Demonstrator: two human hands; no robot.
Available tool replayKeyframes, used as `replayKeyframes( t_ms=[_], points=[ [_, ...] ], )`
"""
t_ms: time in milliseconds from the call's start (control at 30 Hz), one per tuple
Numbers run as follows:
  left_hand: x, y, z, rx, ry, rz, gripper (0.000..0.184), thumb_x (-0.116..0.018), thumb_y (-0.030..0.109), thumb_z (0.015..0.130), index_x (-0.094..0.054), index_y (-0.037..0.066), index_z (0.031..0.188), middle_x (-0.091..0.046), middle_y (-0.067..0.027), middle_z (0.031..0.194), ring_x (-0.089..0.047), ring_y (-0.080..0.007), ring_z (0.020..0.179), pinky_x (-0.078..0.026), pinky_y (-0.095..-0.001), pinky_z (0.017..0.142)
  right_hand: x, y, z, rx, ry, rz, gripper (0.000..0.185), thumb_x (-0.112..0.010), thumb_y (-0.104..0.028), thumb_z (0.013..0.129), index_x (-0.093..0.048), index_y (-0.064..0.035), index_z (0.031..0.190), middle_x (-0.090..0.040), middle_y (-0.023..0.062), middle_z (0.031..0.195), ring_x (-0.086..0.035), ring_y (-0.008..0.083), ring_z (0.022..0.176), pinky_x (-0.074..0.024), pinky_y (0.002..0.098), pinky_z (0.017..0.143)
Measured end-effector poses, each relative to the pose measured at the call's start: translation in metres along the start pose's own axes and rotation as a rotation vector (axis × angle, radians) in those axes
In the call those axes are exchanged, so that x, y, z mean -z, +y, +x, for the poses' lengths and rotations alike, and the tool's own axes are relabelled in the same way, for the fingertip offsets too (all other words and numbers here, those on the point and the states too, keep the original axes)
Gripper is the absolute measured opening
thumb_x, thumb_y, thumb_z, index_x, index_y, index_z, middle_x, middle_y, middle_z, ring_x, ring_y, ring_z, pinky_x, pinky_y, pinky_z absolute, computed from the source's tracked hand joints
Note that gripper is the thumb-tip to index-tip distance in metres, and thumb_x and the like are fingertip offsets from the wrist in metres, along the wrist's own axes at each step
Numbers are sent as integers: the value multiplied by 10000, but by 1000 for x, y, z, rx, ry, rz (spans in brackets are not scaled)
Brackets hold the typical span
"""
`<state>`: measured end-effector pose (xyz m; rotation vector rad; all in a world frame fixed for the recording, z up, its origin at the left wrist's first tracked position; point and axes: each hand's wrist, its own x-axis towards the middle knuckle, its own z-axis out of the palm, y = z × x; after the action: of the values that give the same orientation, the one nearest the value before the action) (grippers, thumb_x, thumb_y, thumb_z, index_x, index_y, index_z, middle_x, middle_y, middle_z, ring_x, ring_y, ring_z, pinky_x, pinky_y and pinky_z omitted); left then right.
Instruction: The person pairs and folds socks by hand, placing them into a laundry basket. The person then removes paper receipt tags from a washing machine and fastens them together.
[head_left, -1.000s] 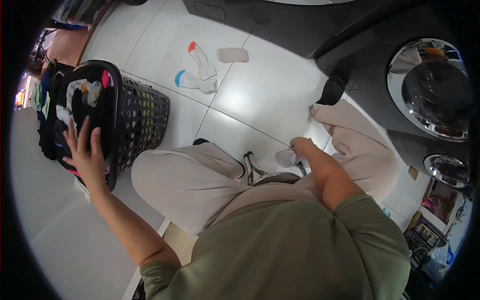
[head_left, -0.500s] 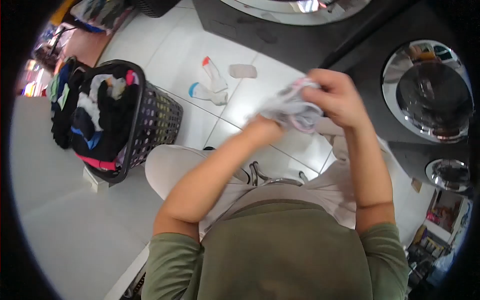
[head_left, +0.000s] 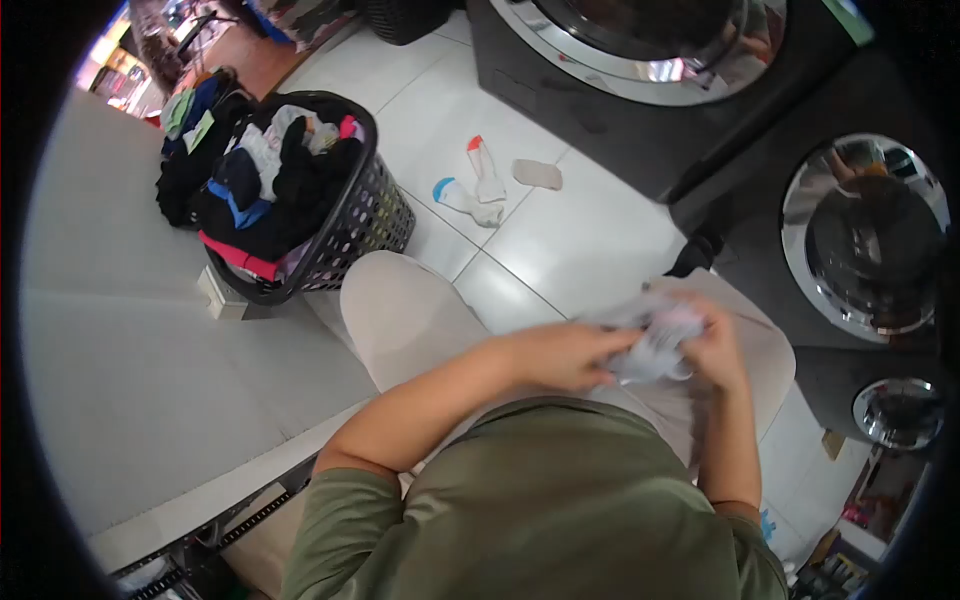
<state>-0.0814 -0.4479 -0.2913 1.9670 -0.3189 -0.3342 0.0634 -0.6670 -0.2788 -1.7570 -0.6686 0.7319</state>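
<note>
A pale grey, crumpled garment point(head_left: 655, 348) with a touch of pink is bunched over my lap, blurred by motion. My left hand point(head_left: 572, 356) pinches its left side. The fingers of my right hand point(head_left: 714, 342) are closed on its opposite side, above my right thigh. On the floor in front of me lie a white sock with an orange end point(head_left: 487, 178) and one with a blue end point(head_left: 466, 204), their other ends close together. Just to the right of them is a small flat beige cloth piece point(head_left: 538, 174).
A dark, perforated laundry basket point(head_left: 362, 215) heaped with clothes point(head_left: 265, 165) stands at my left, some clothes hanging over its far-left side. Dark front-loading machines point(head_left: 610, 110) with round doors point(head_left: 862, 240) stand ahead and right. A grey surface point(head_left: 180, 400) lies left.
Both hands have drawn the garment down from over the floor to my lap. The view has shifted, so the basket, socks and machines appear farther right.
</note>
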Motion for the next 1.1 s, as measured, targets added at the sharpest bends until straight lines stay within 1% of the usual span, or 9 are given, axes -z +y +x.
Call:
replayKeyframes(
  t_ms=[167,233,333,400,600,833,933,1033,1100],
  points=[
    [80,-32,-68,286,564,107,375,-635,146,876,-596,58,1239,-664,-138,1034,-649,-230,881,-517,-347,802,124,-35,-43,241,799,-30,280,-630,-159,895,-635,23,1108,-648,56,1073,-602,133,961,-466,279,851],
    [118,-50,-101,453,737,550,306,-590,157,907,-625,35,1186,-664,-146,1082,-646,-240,935,-493,-342,852,164,-53,-78,227,985,142,336,-676,-205,888,-631,39,1115,-655,93,1063,-617,159,965,-472,278,863],
    [151,-96,-150,550,979,179,312,-584,197,937,-610,43,1207,-658,-89,1040,-620,-163,877,-490,-288,800,191,-47,-131,149,1151,-36,305,-647,-170,903,-638,38,1126,-674,106,1023,-637,161,915,-504,282,776],
    [167,-119,-178,584,1142,-310,333,-578,222,952,-582,62,1245,-639,-38,926,-591,-110,797,-493,-249,746,194,-30,-168,0,1085,-394,291,-679,-174,853,-672,-3,1089,-693,45,973,-612,127,876,-479,269,792],
    [159,-118,-206,720,983,-242,354,-608,230,946,-560,73,1260,-652,-31,947,-589,-94,768,-507,-228,719,181,92,-200,-373,967,-852,371,-605,-98,777,-593,-113,1147,-670,177,967,-658,347,892,-517,407,771],
    [153,-114,-232,667,1183,-153,257,-584,202,952,-619,71,1170,-647,-17,854,-585,-89,692,-496,-202,622,137,245,-197,-724,592,-870,332,-543,-90,789,-595,-126,1115,-645,160,1045,-634,352,940,-508,456,800],
    [142,-101,-226,588,1378,-91,199,-578,172,948,-642,79,1112,-650,-18,821,-562,-59,649,-458,-196,574,112,243,-199,-927,456,-552,323,-574,-208,834,-607,-93,1135,-659,138,1063,-610,327,1035,-488,426,867],
    [139,-101,-214,455,1396,-110,167,-568,146,947,-637,49,1065,-643,-21,788,-548,-57,625,-428,-198,548,83,276,-207,-1070,166,-699,895,-725,-448,763,-251,-198,1479,-262,269,1483,-385,468,1296,-364,532,1052],
    [137,-108,-195,338,1420,-141,149,-554,118,942,-625,19,1027,-610,-21,700,-529,-65,576,-406,-205,510,88,239,-186,-1027,185,-654,878,-797,-423,683,-400,-144,1414,-329,248,1454,-465,431,1235,-433,484,1008]
  ],
)
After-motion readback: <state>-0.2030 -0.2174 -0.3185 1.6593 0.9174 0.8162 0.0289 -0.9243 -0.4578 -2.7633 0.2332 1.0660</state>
